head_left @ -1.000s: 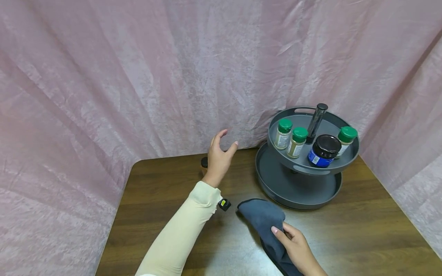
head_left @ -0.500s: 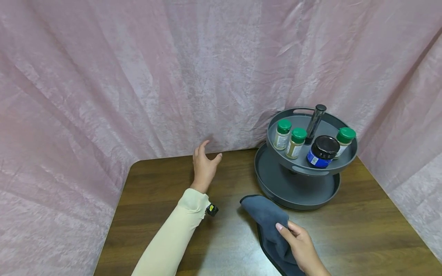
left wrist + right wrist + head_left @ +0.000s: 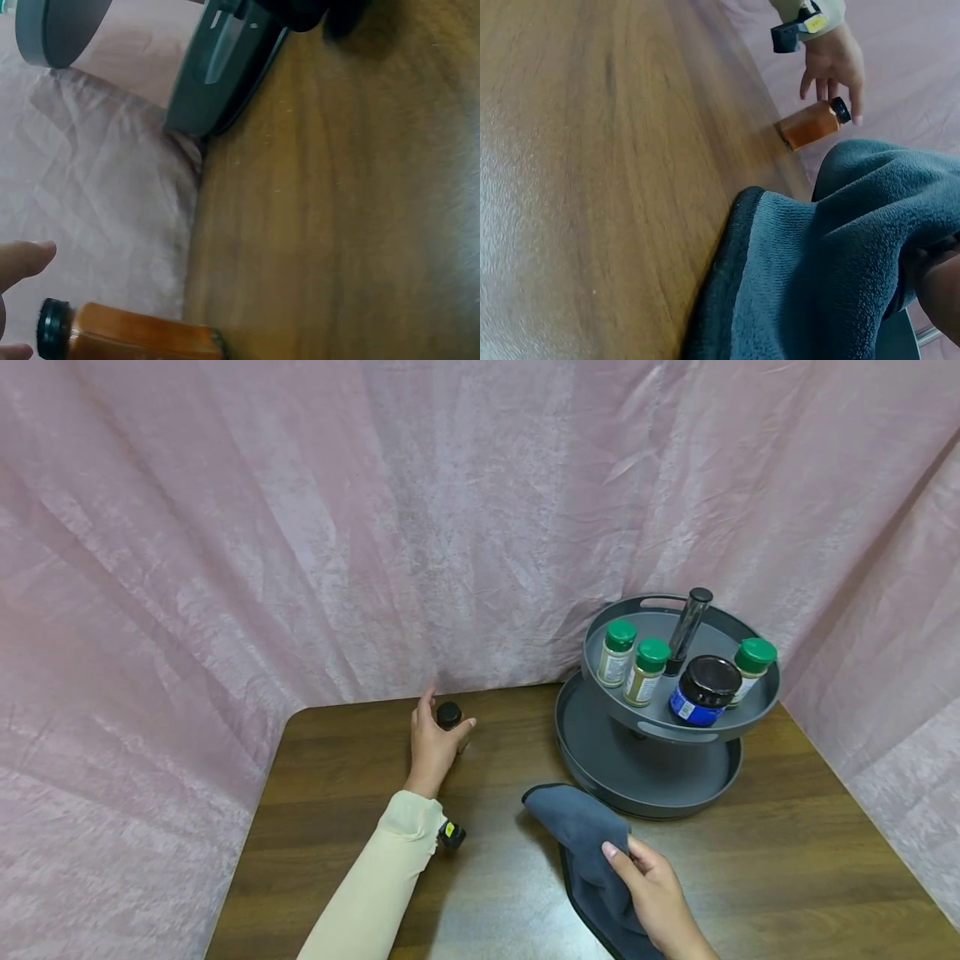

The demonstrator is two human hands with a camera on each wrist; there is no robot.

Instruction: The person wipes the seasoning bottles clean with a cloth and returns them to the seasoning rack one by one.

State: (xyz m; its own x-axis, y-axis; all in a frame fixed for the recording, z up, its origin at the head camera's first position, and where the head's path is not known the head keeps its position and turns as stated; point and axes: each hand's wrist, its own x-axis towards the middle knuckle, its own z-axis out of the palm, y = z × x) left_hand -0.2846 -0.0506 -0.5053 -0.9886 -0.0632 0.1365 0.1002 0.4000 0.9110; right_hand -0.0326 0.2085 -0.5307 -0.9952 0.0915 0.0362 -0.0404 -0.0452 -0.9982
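Observation:
A small bottle [image 3: 142, 334] with orange-brown contents and a black cap [image 3: 449, 716] stands upright near the table's back edge. My left hand [image 3: 433, 747] is beside it, fingers and thumb spread around either side. In the left wrist view a finger shows a gap from the cap; whether any other part of the hand touches the bottle I cannot tell. My right hand [image 3: 654, 893] pinches a blue-grey cloth [image 3: 581, 827] with dark edging between thumb and fingers. The cloth hangs in folds just in front of the two-tier turntable.
The grey two-tier turntable [image 3: 648, 777] stands at the back right. Its upper tier [image 3: 652, 722] bears several green-capped spice bottles [image 3: 643, 672] and a dark jar [image 3: 703, 689] with a blue label. Pink curtain [image 3: 480, 527] hangs behind the wooden table [image 3: 330, 793].
My left hand has moved left and lower, from in front of the bottle to around its left side, uncovering the cap. My right hand shifted slightly with the cloth, then stayed nearly still.

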